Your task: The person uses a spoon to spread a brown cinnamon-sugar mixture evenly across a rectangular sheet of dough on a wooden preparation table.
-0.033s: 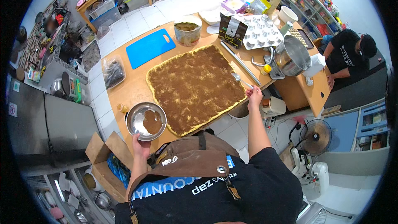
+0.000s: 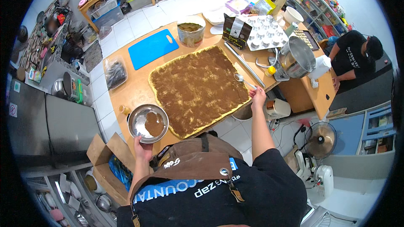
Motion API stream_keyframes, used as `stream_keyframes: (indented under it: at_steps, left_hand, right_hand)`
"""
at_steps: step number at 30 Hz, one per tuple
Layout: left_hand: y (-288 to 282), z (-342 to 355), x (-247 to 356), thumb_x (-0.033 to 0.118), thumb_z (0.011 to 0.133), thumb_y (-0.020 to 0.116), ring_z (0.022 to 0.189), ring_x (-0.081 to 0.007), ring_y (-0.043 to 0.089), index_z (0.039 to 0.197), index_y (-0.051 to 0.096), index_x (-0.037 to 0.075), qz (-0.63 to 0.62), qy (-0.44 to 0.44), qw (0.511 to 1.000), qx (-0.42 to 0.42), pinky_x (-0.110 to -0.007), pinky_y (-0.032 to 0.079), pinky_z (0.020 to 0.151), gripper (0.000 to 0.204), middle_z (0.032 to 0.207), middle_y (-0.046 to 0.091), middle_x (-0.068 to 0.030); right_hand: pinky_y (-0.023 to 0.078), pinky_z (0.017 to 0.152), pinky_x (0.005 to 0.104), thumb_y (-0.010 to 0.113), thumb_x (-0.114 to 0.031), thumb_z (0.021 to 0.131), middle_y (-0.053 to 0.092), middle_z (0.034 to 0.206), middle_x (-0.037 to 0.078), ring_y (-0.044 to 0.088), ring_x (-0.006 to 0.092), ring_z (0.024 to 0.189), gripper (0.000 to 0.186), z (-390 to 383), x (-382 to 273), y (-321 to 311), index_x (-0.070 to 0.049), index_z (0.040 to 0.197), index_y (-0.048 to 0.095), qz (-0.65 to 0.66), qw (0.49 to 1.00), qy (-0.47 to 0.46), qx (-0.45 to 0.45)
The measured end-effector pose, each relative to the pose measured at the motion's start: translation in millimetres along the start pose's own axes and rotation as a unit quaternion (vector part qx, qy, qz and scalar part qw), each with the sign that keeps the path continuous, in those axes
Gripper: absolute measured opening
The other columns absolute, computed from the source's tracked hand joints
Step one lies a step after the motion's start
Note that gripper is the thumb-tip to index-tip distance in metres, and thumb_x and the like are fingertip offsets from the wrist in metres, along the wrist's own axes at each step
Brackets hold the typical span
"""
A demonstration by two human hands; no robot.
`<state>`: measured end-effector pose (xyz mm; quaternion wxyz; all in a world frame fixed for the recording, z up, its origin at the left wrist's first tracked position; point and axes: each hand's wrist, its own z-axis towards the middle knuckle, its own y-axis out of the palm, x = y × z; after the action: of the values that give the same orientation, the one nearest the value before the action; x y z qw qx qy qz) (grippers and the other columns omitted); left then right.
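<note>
A wide sheet of yellowish dough (image 2: 198, 88) lies flat on the table, coated with brown powder that is thinner in several patches. By its near left corner, my left hand (image 2: 143, 148) grips the rim of a steel bowl (image 2: 136, 122). Some brown powder (image 2: 154, 125) rests in the bowl, and bare metal shows beside it. My right hand (image 2: 258, 96) is closed round the handle of a metal spoon (image 2: 248, 83). The spoon's head is over the right edge of the dough; whether it touches the dough I cannot tell.
Beyond the dough are a blue cutting board (image 2: 153, 49), a tub (image 2: 191, 33), a dark pouch (image 2: 235, 31) and a white tray of metal cups (image 2: 265, 33). A rolling pin (image 2: 245, 64) and a mixing bowl (image 2: 298, 56) lie right. At far right a person (image 2: 355, 59) leans on the table.
The spoon's head has turned slightly in my right hand and shifted a little to the left. My left hand and the bowl look almost unmoved.
</note>
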<state>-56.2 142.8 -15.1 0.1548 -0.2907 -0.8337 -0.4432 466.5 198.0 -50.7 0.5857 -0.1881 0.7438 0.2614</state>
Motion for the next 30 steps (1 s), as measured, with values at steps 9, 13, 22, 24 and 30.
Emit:
stream_keyframes:
  at_steps: [9, 13, 22, 24, 30]
  left_hand:
    - [11.3, -16.5, -18.9, 0.02, 0.075, 0.049, 0.103, -0.0223, 0.05, 0.114, 0.045, 0.009, -0.006, 0.033, 0.999, 0.036, -0.04, 0.04, 0.09, 0.041, 0.112, 0.052, -0.0055]
    - [29.0, -21.8, -30.4, 0.02, 0.075, 0.049, 0.104, -0.0225, 0.05, 0.116, 0.044, 0.009, -0.016, 0.051, 0.998, 0.025, -0.04, 0.041, 0.09, 0.043, 0.114, 0.051, -0.0062]
    - [44.3, -29.5, -57.9, 0.02, 0.074, 0.049, 0.107, -0.0233, 0.047, 0.118, 0.041, 0.008, -0.044, 0.079, 0.995, 0.043, -0.04, 0.039, 0.092, 0.047, 0.117, 0.049, -0.0076]
    - [47.2, -32.5, -62.6, 0.02, 0.074, 0.049, 0.108, -0.0235, 0.047, 0.119, 0.041, 0.008, -0.054, 0.084, 0.994, 0.047, -0.041, 0.038, 0.092, 0.047, 0.118, 0.048, -0.0077]
    - [55.0, -44.0, -71.3, 0.021, 0.074, 0.049, 0.11, -0.0234, 0.045, 0.12, 0.04, 0.007, -0.059, 0.105, 0.992, 0.035, -0.04, 0.035, 0.095, 0.049, 0.119, 0.047, -0.0073]
  right_hand:
    - [0.046, 0.048, 0.0231, 0.04, -0.02, 0.091, 0.054, 0.068, 0.007, 0.054, 0.0124, 0.054, 0.022, 60.9, 5.6, 39.4, 0.0, 0.099, 0.049, 0.011, 0.998, 0.004, -0.054]
    - [0.046, 0.047, 0.0234, 0.04, -0.018, 0.091, 0.053, 0.067, 0.007, 0.053, 0.0126, 0.053, 0.021, 83.7, 4.1, 55.7, -0.001, 0.098, 0.048, 0.001, 0.999, 0.002, -0.052]
    - [0.044, 0.045, 0.0236, 0.041, -0.019, 0.091, 0.053, 0.065, 0.007, 0.052, 0.013, 0.05, 0.019, 143.5, 11.0, 110.4, -0.002, 0.096, 0.048, 0.007, 0.994, 0.001, -0.111]
    - [0.042, 0.042, 0.0234, 0.041, -0.019, 0.091, 0.053, 0.063, 0.008, 0.051, 0.0124, 0.049, 0.019, 151.3, 12.6, 122.9, -0.002, 0.095, 0.048, 0.003, 0.996, 0.005, -0.087]
    - [0.042, 0.042, 0.0224, 0.041, -0.018, 0.091, 0.055, 0.064, 0.009, 0.052, 0.0118, 0.049, 0.02, 159.9, 14.1, 152.7, -0.001, 0.096, 0.048, -0.032, 0.991, -0.013, -0.132]
